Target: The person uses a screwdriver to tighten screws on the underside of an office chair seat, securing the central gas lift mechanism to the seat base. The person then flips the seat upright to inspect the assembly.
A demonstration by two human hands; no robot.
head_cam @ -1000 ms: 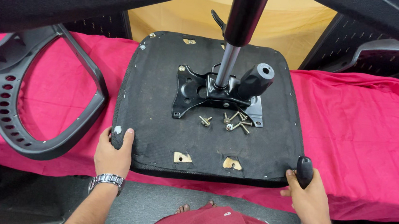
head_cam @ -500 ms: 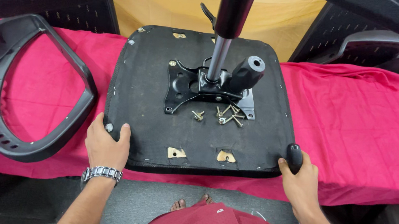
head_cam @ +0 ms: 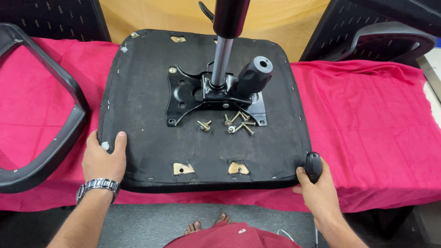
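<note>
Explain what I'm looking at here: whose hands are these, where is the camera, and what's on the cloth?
The camera sits on a person's head and looks down at their own two bare hands. An upturned black chair seat lies on a pink cloth, with a metal plate and post bolted on. Loose screws lie on the seat. The left hand grips the seat's near corner. The right hand holds a black-handled tool at the other corner. A black frame lies to the left.
</note>
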